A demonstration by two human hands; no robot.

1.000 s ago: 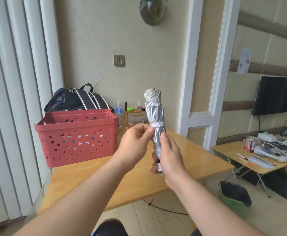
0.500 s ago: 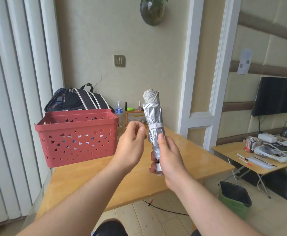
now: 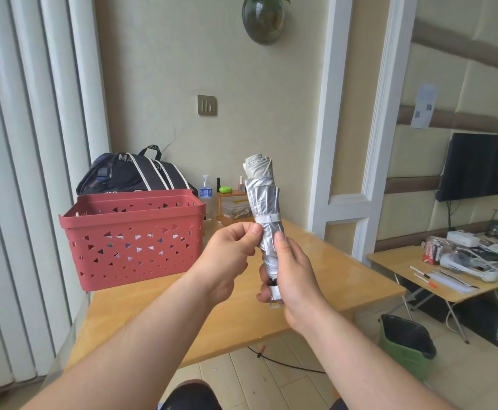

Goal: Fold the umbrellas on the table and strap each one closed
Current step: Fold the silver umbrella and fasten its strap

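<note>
Upright above the bench [image 3: 159,315], the folded silver umbrella [image 3: 264,208] stands in your right hand [image 3: 293,279], which grips its lower end; your left hand [image 3: 227,255] pinches its fabric just below the fastened strap [image 3: 268,218].

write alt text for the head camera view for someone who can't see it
A person's right hand holds a folded silver umbrella upright above a wooden table, its strap wrapped round it, while the left hand pinches its side. A red basket stands on the table to the left.
</note>
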